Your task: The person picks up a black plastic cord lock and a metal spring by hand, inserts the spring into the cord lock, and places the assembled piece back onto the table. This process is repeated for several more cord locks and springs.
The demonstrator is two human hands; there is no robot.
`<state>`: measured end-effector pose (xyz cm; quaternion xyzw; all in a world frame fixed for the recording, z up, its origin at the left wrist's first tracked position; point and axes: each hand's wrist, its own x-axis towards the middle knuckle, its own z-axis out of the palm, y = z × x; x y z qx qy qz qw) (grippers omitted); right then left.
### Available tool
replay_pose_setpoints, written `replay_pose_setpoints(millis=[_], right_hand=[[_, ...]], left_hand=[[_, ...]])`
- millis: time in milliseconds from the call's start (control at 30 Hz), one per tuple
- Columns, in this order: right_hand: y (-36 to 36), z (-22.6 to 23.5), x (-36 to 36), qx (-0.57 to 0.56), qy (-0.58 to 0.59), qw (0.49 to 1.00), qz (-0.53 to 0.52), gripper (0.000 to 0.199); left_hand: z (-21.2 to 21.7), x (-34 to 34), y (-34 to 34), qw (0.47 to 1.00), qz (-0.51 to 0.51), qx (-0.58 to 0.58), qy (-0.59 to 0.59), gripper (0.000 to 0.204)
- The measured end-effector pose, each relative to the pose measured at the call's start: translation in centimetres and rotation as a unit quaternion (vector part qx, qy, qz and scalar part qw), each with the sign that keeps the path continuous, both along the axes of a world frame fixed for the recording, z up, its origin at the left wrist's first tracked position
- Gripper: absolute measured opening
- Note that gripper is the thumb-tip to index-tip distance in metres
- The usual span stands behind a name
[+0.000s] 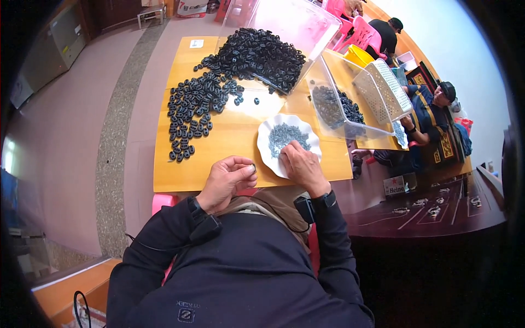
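Observation:
My left hand point(229, 181) is closed near the table's front edge, thumb and forefinger pinching a small dark piece point(254, 168) that mostly hides behind the fingertips. To its right, my right hand point(302, 165) reaches into a white scalloped dish point(264, 143). Its fingers are drawn together on a heap of tiny grey-blue pieces point(285, 135); whatever sits between the fingertips is hidden. Loose black oval parts with holes point(188, 112) spread over the left of the table. A larger pile of the same parts point(257, 54) spills from a clear bin point(320, 27) lying at the back.
On the right, a clear plastic box point(374, 131) holds more black parts, with a white perforated basket point(389, 82) against it. A yellow bowl point(359, 56) stands beyond. People sit at the right and far right. A dark table point(415, 218) is at my right.

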<state>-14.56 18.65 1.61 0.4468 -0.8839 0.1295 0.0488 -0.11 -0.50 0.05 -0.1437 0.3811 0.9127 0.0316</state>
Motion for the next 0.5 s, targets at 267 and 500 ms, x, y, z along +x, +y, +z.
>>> replay_pose_setpoints(millis=[267,500], right_hand=[[0.6,-0.9,-0.2,-0.064,0.014,0.998,-0.004,0.006],[1.1,-0.8,-0.1,-0.17,-0.009,0.985,0.017,0.007]], left_hand=[[0.1,0.1,0.2,1.0,-0.001,-0.014,-0.006,0.017],[-0.1,0.2,0.3,1.0,0.0,-0.013,0.0,0.017]])
